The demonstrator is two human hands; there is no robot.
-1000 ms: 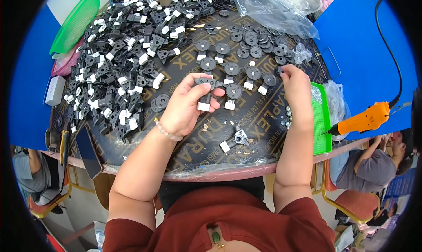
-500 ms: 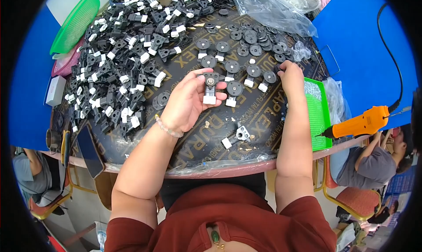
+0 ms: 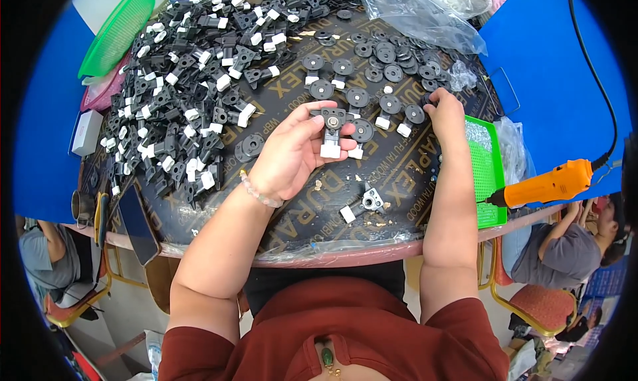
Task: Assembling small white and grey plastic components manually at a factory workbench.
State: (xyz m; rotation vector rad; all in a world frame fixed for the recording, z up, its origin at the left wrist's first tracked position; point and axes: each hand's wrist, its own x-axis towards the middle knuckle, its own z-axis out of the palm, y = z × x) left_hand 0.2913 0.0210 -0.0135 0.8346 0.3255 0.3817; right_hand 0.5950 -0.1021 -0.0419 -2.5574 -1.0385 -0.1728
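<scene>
My left hand (image 3: 292,151) holds a black plastic bracket (image 3: 331,133) with a white end and a round metal centre, gripped between thumb and fingers over the table. To the right, my right hand (image 3: 446,118) has its fingertips closed on a dark piece that looks like a black disc, mostly hidden by the fingers. Between the hands stand several brackets topped with black discs (image 3: 357,97), their white ends toward me. Nearer the table's front edge lies a single bracket (image 3: 367,203) with a white end and a bare centre.
A big heap of black-and-white brackets (image 3: 199,82) covers the left. Loose discs (image 3: 385,52) lie at the back beside a clear plastic bag (image 3: 419,15). On the right are a green tray (image 3: 497,181) and an orange electric screwdriver (image 3: 551,183). A phone (image 3: 138,225) rests front left.
The view has shifted slightly. My left hand keeps the bracket in nearly the same pose, now covering more of the disc-topped piece behind it. My right hand stays by the discs.
</scene>
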